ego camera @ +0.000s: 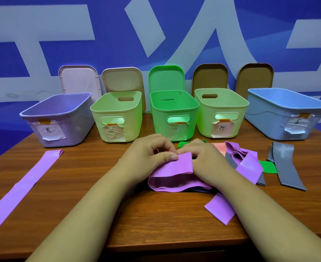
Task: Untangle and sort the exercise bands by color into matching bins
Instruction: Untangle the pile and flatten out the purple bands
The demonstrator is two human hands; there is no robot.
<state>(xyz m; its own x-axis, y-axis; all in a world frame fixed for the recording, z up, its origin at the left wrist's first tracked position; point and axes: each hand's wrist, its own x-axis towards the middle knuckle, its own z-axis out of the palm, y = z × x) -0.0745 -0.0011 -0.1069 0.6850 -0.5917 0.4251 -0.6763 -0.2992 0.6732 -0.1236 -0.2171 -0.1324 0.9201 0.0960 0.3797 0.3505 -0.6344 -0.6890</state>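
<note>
Beyond both grips, a purple bin (55, 120), pale green bin (116, 118), green bin (174, 112), second pale green bin (222, 110) and blue bin (288, 114) are standing open, their bottoms hidden. The left hand (150, 156) and right hand (201, 157) are each pinching, fingers curled, the folded purple band (174, 167) lying between them on the tabletop (156, 224). Tangled bands (248, 163) are lying just right of the right grip.

Brown wood-grain surface (91, 167) up front, blue wall (108, 25) behind with big white shapes sweeping across it.
Along that wall, five lids stand on edge: pale pink lid (79, 80), beige lid (122, 78), green lid (166, 77), brown lid (210, 76), second brown lid (254, 76).
</note>
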